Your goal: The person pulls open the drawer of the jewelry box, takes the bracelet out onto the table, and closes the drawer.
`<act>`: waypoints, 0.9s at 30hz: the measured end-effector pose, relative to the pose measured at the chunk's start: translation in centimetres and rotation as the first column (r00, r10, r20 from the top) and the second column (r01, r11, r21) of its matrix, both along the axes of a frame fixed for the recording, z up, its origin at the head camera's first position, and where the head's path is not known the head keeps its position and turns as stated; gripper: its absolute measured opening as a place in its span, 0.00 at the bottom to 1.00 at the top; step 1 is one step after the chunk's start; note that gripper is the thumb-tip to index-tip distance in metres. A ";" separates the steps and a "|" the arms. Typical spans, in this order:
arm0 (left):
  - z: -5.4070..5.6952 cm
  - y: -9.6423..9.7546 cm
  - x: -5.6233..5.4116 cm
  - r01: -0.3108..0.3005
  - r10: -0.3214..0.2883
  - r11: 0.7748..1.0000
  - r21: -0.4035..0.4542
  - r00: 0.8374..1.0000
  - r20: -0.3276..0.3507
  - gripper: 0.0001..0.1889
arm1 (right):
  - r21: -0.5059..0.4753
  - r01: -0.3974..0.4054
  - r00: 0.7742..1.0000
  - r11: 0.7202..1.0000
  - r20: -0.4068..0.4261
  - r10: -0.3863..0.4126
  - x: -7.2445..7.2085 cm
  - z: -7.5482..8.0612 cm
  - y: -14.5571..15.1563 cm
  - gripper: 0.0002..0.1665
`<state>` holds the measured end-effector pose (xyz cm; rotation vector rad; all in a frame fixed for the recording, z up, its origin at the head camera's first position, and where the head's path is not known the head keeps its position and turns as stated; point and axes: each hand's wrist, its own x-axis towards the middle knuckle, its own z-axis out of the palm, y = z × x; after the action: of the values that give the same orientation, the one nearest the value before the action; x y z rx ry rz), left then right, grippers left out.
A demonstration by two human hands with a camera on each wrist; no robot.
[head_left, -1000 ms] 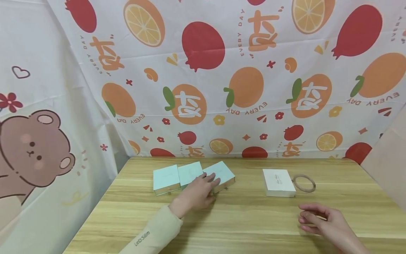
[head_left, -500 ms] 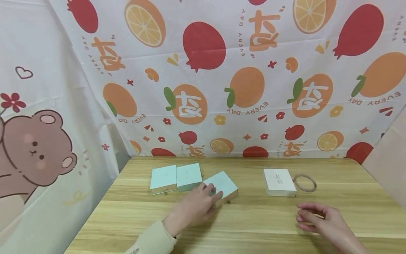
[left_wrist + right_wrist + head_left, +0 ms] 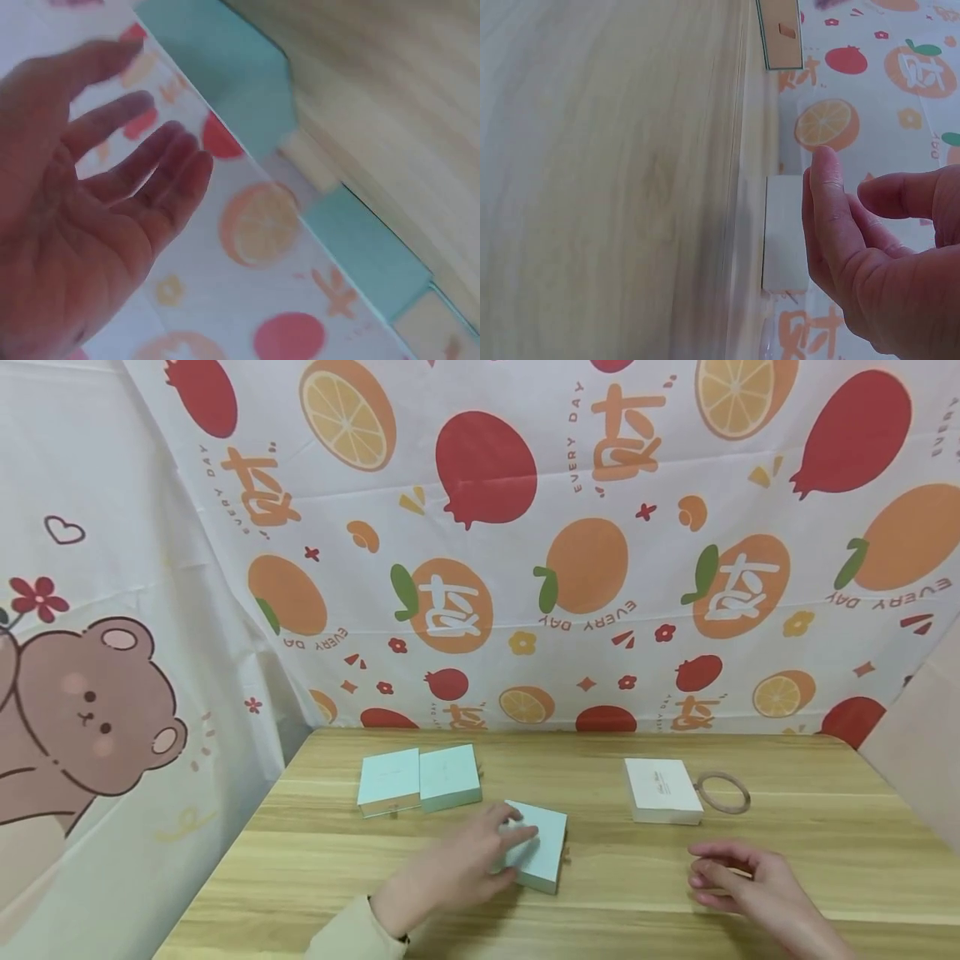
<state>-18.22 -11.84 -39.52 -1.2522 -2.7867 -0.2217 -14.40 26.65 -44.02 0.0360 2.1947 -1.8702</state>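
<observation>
A mint-green box point(image 3: 542, 852) lies turned on the wooden table, with a small tab at its right edge. My left hand point(image 3: 457, 862) is at the left side of this box, its fingers spread and loosely bent over the top. In the left wrist view the left hand point(image 3: 112, 187) shows a gap between thumb and fingers with nothing gripped; whether a fingertip touches the box point(image 3: 225, 75) is hard to tell. My right hand point(image 3: 757, 885) hovers over the table at the right, fingers loosely curved, holding nothing; the right wrist view shows the same hand point(image 3: 877, 255).
Two more mint boxes, a left one point(image 3: 390, 778) and a right one point(image 3: 448, 774), stand side by side at the back left. Back right lies a white box point(image 3: 662, 789) with a brownish ring point(image 3: 723, 792) beside it. A fruit-print cloth point(image 3: 517, 577) hangs behind the table point(image 3: 615, 910).
The third mint box has come away from the other two, toward me, and turned clockwise, with my left hand at it. My right hand has shifted slightly left.
</observation>
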 end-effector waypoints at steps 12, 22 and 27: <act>-1.5 -1.0 -2.5 -0.025 0.023 1.000 0.013 0.987 0.161 0.30 | 0.002 -0.070 0.997 0.998 -0.012 0.070 -0.3 -0.6 -2.5 0.26; -1.1 -1.2 -1.2 -0.013 0.013 1.000 0.002 0.993 0.114 0.28 | -0.006 -0.105 0.994 0.994 -0.016 0.105 -1.1 -0.6 -6.0 0.23; -1.1 -1.2 -1.0 -0.018 0.018 1.000 -0.002 0.994 0.107 0.28 | 0.000 -0.138 0.990 0.990 -0.012 0.138 -1.7 -0.7 -8.3 0.21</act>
<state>-19.20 -13.08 -40.66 -1.2509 -2.8866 -0.2948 -16.11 18.30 -44.68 -0.1246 2.1447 -1.8009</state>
